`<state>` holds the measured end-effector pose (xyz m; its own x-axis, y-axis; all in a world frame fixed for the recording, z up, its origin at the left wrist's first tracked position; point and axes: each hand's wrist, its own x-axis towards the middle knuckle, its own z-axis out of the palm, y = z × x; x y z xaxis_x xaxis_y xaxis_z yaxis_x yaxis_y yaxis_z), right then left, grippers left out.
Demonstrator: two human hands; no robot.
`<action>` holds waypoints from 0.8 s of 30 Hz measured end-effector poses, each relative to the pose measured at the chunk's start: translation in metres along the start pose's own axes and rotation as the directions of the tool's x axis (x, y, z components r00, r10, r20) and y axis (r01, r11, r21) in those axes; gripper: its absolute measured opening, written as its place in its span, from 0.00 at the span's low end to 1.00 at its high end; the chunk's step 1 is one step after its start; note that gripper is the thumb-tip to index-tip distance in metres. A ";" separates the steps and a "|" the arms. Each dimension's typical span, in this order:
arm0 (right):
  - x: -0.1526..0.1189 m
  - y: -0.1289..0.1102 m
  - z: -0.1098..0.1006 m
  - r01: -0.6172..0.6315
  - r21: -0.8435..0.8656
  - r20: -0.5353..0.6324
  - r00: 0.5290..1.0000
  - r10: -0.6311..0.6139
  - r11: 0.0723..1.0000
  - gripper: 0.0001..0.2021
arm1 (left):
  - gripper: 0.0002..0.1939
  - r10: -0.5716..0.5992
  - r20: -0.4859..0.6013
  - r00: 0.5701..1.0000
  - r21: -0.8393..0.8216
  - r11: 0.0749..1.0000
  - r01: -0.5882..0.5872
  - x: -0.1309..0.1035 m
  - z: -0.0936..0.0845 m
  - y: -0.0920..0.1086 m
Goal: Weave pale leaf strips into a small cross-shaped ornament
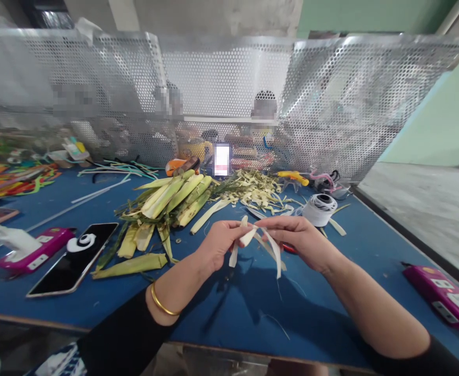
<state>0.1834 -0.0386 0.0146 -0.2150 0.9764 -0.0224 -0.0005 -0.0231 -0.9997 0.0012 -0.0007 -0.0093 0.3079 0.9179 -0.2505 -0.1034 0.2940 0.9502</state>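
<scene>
Pale strips of corn husk [273, 249] are pinched between my two hands above the middle of the blue table, their ends hanging down. My left hand [220, 241] grips the left side of the strips between thumb and fingers. Close by, my right hand [298, 236] pinches the same strips from the other side, where they meet in a knot or fold. Loose white threads lie on the table below. Part of something red [289, 248] shows beneath my right hand; its kind is hidden.
Corn husks [174, 201] are piled left of centre, with husk scraps [259, 189] behind. A spool of white thread [319, 210] stands right. Left lies a smartphone [75, 260] beside a magenta device [41, 250]; another magenta device [445, 297] is far right. A perforated metal screen [229, 68] rises behind.
</scene>
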 end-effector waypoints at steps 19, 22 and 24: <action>0.001 0.008 0.009 0.369 -0.349 -0.220 0.862 -0.458 0.862 0.10 | 0.12 -0.037 0.007 0.999 0.054 0.998 0.036 -0.004 0.002 0.002; 0.000 0.007 0.008 0.339 -0.114 -0.289 0.888 -0.357 0.934 0.09 | 0.10 -0.050 0.007 0.999 0.080 0.996 0.049 -0.004 0.003 0.003; 0.000 0.005 0.008 0.329 0.057 -0.279 0.912 -0.301 0.943 0.09 | 0.10 -0.063 0.016 0.998 0.093 0.994 0.061 -0.005 0.004 0.003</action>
<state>0.1761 -0.0403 0.0099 0.0768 0.9572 0.2789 -0.1268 0.2869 -0.9495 0.0028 -0.0053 -0.0047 0.3292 0.8931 -0.3064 0.0040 0.3232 0.9463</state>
